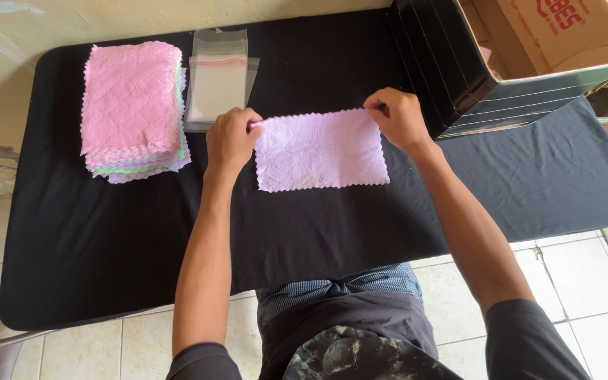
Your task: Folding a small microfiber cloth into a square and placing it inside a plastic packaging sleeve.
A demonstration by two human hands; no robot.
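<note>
Head view: the left hand [230, 138] pinches the upper left corner of a pale pink cloth [320, 150], fingers closed on its scalloped edge; the right hand [400, 118] is closed the same way on the upper right corner. The cloth, rectangular and quilted, lies spread flat at the middle of the black tabletop [107, 239]. To its left stands a stack of pink cloths [132, 105], with clear plastic bags [218, 77] just beside it. A cardboard box [522, 56] sits at the right.
</note>
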